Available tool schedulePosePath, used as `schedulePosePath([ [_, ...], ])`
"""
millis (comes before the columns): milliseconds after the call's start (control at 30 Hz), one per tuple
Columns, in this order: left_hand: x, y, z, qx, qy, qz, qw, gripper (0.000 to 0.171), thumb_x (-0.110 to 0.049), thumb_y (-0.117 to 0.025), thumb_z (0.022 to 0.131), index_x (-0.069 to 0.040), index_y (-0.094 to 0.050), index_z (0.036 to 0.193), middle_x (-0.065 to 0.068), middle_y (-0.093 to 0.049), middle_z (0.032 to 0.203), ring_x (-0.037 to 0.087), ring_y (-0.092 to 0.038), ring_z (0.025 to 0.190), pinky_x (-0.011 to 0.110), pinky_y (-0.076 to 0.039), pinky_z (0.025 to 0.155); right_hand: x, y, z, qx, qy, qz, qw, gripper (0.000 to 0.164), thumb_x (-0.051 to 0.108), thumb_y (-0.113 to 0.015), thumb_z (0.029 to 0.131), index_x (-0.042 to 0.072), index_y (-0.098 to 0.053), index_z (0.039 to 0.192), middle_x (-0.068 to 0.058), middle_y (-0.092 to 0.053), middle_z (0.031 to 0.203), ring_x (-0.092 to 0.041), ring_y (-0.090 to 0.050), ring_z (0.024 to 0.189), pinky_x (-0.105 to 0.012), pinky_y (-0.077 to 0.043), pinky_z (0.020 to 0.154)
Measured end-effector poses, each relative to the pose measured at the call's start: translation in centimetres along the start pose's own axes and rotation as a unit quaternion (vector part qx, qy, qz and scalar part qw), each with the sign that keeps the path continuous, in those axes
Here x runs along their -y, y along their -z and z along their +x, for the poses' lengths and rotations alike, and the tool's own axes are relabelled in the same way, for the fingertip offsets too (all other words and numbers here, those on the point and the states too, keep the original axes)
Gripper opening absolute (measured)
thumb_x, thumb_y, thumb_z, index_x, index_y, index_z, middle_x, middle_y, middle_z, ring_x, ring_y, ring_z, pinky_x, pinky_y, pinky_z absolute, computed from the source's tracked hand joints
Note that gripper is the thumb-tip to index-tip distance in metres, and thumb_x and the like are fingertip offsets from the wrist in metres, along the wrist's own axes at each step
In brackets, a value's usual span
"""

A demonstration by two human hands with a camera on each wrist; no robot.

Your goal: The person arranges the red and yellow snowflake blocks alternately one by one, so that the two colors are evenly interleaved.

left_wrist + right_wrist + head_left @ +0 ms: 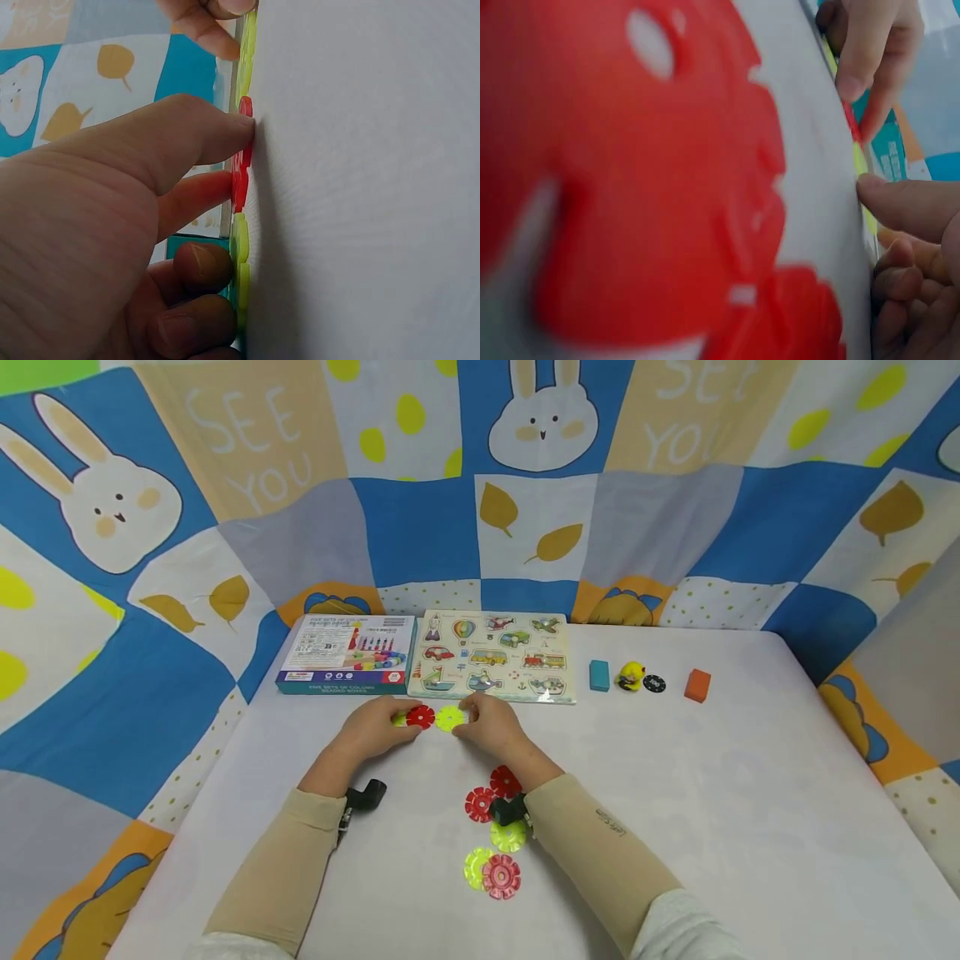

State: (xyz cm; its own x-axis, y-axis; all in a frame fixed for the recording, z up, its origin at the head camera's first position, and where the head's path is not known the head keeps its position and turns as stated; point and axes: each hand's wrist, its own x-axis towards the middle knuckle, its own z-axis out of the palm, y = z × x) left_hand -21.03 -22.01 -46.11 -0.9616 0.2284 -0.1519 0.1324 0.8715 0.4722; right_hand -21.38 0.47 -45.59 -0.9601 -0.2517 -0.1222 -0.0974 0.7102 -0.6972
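My left hand (372, 727) pinches a red notched plastic disc (422, 717) between thumb and forefinger. Left of it, a yellow-green disc (240, 289) lies by that hand's other fingers, mostly hidden from the head camera. My right hand (491, 725) pinches a second yellow-green disc (449, 718), just right of the red one. All three discs form a row; in the left wrist view neighbouring rims meet or nearly meet, and I cannot tell whether they are slotted together. Below my right wrist lie loose red discs (502, 877) and yellow-green discs (508, 837), some overlapping.
Behind the hands lie a flat printed box (347, 653) and a wooden picture puzzle board (491, 657). To their right are a blue block (599, 676), a yellow toy duck (631, 676), a black round chip (655, 683) and an orange block (697, 686). Patterned cloth hangs behind the white table.
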Motion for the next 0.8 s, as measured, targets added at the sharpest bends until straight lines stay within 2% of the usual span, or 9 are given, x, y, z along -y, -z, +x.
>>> schedulePosePath([
  [133, -0.1, 0.2, 0.0, 0.002, 0.006, 0.014, 0.9999, 0.058, -0.042, -0.070, 0.082, -0.029, -0.053, 0.136, 0.006, -0.055, 0.129, 0.028, -0.048, 0.116, 0.053, -0.038, 0.096, 0.1, -0.1, 0.0, -0.007, 0.003, 0.009, 1.000, 0.035, 0.025, -0.075, 0.080, 0.011, -0.065, 0.111, -0.004, -0.054, 0.074, -0.017, -0.049, 0.066, -0.027, -0.039, 0.057],
  [367, -0.7, 0.3, -0.3, 0.011, 0.009, 0.026, 0.9995, 0.058, -0.040, -0.070, 0.082, -0.027, -0.053, 0.136, 0.007, -0.057, 0.126, 0.026, -0.050, 0.108, 0.050, -0.041, 0.093, 0.1, -0.2, 0.0, -0.001, -0.009, 0.010, 1.000, 0.035, 0.025, -0.075, 0.081, 0.012, -0.065, 0.112, -0.004, -0.054, 0.074, -0.017, -0.049, 0.065, -0.026, -0.039, 0.055],
  [600, -2.5, 0.3, 0.0, -0.012, -0.021, 0.028, 0.9993, 0.056, -0.038, -0.072, 0.080, -0.023, -0.057, 0.132, 0.003, -0.061, 0.119, 0.021, -0.052, 0.097, 0.044, -0.045, 0.087, -0.2, 0.2, -0.4, 0.006, -0.006, 0.032, 0.999, 0.035, 0.023, -0.073, 0.082, 0.012, -0.064, 0.114, -0.004, -0.054, 0.074, -0.016, -0.049, 0.063, -0.027, -0.039, 0.056],
  [667, -3.2, 0.0, 0.4, -0.008, -0.032, 0.022, 0.9992, 0.056, -0.038, -0.072, 0.080, -0.021, -0.058, 0.132, 0.002, -0.061, 0.116, 0.021, -0.051, 0.095, 0.043, -0.045, 0.086, -0.4, 0.3, -0.4, 0.011, -0.005, 0.042, 0.999, 0.036, 0.021, -0.072, 0.083, 0.013, -0.063, 0.116, -0.004, -0.054, 0.074, -0.015, -0.048, 0.063, -0.027, -0.039, 0.056],
  [800, -4.1, -0.6, 1.3, 0.009, -0.047, 0.018, 0.9987, 0.056, -0.040, -0.072, 0.080, -0.019, -0.058, 0.131, 0.000, -0.062, 0.097, 0.020, -0.050, 0.088, 0.037, -0.045, 0.078, -0.7, 0.5, -0.2, 0.021, -0.001, 0.056, 0.998, 0.037, 0.019, -0.071, 0.084, 0.013, -0.061, 0.119, -0.004, -0.054, 0.074, -0.014, -0.047, 0.062, -0.026, -0.039, 0.057],
])
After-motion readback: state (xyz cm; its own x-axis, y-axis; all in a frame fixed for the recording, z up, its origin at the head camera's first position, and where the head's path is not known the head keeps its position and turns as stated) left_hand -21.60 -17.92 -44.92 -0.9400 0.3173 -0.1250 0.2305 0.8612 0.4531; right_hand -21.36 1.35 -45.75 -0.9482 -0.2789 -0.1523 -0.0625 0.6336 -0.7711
